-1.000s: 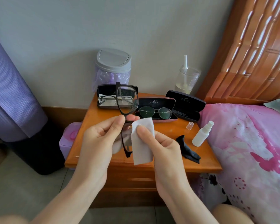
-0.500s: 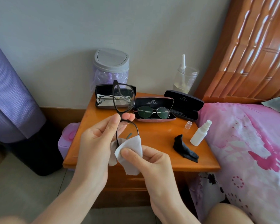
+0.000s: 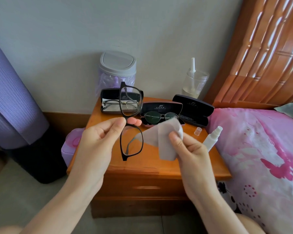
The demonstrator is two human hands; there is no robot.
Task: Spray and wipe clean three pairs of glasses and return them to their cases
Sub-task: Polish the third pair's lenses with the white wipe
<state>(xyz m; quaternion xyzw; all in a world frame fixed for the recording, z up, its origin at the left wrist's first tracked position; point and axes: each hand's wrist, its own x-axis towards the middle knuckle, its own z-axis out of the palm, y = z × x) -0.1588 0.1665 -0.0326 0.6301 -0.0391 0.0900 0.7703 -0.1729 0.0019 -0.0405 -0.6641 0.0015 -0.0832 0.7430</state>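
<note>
My left hand pinches black-framed glasses at the bridge and holds them on end above the bedside table. My right hand pinches a white wipe just right of the lower lens, apart from it. Behind stand three open cases: a black case with thin-framed glasses inside, a pink-edged case holding round glasses, and an empty black case. The white spray bottle lies partly behind my right hand.
A grey-lidded bin and a clear jar stand against the wall. The bottle's clear cap sits on the table. A pink bed borders the right, a purple rolled mat the left.
My right hand pulled the wipe off the lower lens and moved right and up, away from the frame. The left hand still holds the glasses in nearly the same place.
</note>
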